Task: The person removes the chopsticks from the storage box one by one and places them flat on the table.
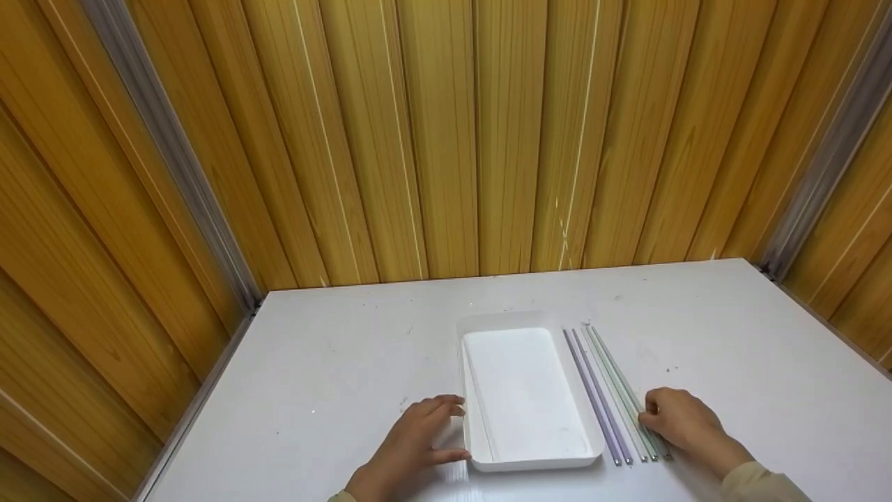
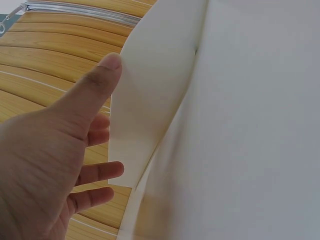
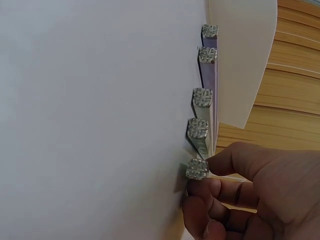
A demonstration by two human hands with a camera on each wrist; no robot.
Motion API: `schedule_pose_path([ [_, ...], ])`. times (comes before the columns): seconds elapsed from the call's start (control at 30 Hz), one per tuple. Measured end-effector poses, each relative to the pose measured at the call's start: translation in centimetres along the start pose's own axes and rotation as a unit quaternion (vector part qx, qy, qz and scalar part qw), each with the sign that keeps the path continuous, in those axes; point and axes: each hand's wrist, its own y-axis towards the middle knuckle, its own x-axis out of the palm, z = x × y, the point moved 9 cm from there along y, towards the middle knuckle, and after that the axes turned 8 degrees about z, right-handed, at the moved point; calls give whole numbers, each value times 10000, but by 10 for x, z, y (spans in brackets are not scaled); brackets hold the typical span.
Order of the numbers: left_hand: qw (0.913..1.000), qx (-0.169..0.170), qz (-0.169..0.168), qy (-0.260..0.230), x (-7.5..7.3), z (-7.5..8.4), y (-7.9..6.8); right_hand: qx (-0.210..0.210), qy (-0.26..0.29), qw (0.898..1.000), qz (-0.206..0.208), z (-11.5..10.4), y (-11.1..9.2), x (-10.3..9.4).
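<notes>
A white rectangular tray [image 1: 536, 463] lies on the table, its long side running away from me. At its left wall is my left hand [image 1: 414, 429], fingers spread, with the thumb [image 2: 97, 82] and fingertips right at the edge. To the tray's right, two purple chopsticks [image 1: 589, 390] and pale green chopsticks [image 3: 198, 128] lie side by side, with patterned silvery ends toward me. My right hand [image 1: 686, 422] pinches the rightmost green chopstick [image 3: 197, 169] near its close end, between thumb and curled fingers. This end stands slightly apart from the others in the right wrist view.
The white tabletop [image 1: 348, 348] carries small dark marks. Wood-patterned panels [image 1: 446, 139] stand behind the table and on both sides, with grey metal posts [image 1: 174, 132] at the corners.
</notes>
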Motion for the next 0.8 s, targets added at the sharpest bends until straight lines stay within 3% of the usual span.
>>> schedule_pose_path([
  [0.3,9990,-235,-377,72,3,-1,0,-49,64,10000,-40,0,-1,1],
  [0.6,9997,-114,-221,85,3,0,2,11,10,10000,-31,2,1,0],
  [0.8,9995,-204,-242,62,4,-1,3,66,-1,10000,-71,3,1,-3],
])
